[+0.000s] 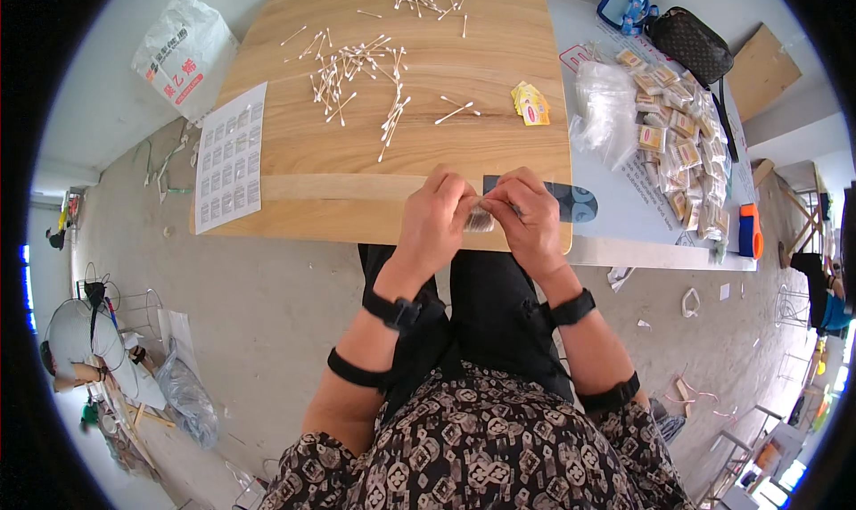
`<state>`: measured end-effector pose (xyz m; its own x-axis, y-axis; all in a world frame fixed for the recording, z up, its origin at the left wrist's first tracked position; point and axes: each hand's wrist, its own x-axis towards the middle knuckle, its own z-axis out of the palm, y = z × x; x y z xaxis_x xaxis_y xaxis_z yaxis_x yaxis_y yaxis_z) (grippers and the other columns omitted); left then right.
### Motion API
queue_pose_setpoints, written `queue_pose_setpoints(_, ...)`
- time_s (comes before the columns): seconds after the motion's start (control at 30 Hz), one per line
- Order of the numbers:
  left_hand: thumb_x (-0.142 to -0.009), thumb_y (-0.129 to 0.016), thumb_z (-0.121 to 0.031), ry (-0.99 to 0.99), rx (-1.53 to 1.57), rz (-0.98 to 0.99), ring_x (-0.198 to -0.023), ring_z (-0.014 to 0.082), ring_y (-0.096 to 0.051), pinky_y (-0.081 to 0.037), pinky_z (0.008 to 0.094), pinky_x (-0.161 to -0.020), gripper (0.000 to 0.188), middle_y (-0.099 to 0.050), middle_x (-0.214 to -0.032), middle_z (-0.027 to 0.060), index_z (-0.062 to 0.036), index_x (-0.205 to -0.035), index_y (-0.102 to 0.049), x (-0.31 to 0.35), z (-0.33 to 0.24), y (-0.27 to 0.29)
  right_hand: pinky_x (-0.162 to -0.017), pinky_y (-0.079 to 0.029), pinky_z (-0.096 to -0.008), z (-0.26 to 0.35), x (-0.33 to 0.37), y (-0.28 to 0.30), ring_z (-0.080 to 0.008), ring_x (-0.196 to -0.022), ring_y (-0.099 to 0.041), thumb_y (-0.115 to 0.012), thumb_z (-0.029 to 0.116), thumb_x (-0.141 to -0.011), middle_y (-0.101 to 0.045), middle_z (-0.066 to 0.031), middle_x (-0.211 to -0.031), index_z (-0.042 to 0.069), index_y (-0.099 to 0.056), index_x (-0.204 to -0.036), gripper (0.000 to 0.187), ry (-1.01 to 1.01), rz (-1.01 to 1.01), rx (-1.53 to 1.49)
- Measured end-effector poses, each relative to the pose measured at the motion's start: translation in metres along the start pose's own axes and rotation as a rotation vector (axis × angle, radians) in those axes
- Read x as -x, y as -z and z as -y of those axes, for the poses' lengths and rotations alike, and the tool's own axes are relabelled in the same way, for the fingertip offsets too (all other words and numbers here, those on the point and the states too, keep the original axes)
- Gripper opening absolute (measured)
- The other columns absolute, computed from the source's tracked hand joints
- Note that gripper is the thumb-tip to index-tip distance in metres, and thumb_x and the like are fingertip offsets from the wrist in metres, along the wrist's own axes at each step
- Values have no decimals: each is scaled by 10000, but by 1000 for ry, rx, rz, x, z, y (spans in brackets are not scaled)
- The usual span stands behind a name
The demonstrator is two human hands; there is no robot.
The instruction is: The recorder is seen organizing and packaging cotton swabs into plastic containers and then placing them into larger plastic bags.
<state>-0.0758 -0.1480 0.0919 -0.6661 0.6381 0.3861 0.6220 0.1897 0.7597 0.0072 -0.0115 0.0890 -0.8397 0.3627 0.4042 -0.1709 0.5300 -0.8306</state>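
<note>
Close to the table's front edge, my left hand (436, 217) and my right hand (527, 214) meet with their fingertips pinched together. Between them is a small clear plastic bag (479, 220) with pale contents, perhaps cotton swabs; my fingers cover its upper part. A dark flat strip (571, 201) with a rounded end lies partly beneath my right hand. Beyond my hands, loose white cotton swabs (348, 71) are scattered in piles over the wooden table (303, 167). A small stack of yellow cards (531, 105) lies on the right, past my right hand.
A printed label sheet (231, 160) overhangs the table's left edge. On the grey side table sit empty clear bags (604, 109), many filled packets (682, 144), an orange and blue tape roll (750, 232), a dark pouch (689, 43) and a blue-and-clear jug (621, 4). A white plastic bag (185, 60) is at far left.
</note>
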Motion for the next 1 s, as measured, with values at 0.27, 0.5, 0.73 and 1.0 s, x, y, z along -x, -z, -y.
queue_pose_setpoints(0.27,-830,-604,24,-29,-77,-23,-730,383,-568,-456,408,-599,107,-541,-816,156,-11,-842,-504,11,8,-4,-658,-447,-412,-7,6,-6,-338,-757,-523,-726,11,-719,-510,-130,-759,-3,-547,-750,182,174,-41,138)
queue_pose_setpoints(0.5,-801,-654,52,152,237,145,-722,197,-584,-459,297,-641,87,-569,-847,89,14,-840,-586,4,23,12,-657,-454,-395,-14,4,-7,-319,-755,-537,-733,-1,-724,-533,-114,-771,0,-584,-757,153,-15,26,48)
queue_pose_setpoints(0.73,-823,-649,74,235,378,33,-737,95,-576,-459,230,-652,74,-581,-847,36,15,-867,-642,21,31,9,-636,-459,-335,-10,10,-6,-239,-709,-563,-742,-20,-724,-557,-84,-769,-3,-631,-770,121,-182,19,-102)
queue_pose_setpoints(1.0,-819,-615,88,101,229,-59,-694,131,-576,-459,260,-598,88,-604,-828,62,12,-863,-626,21,26,4,-623,-430,-304,-14,10,-5,-191,-703,-528,-722,-16,-763,-543,-67,-798,4,-621,-799,108,-147,48,-91)
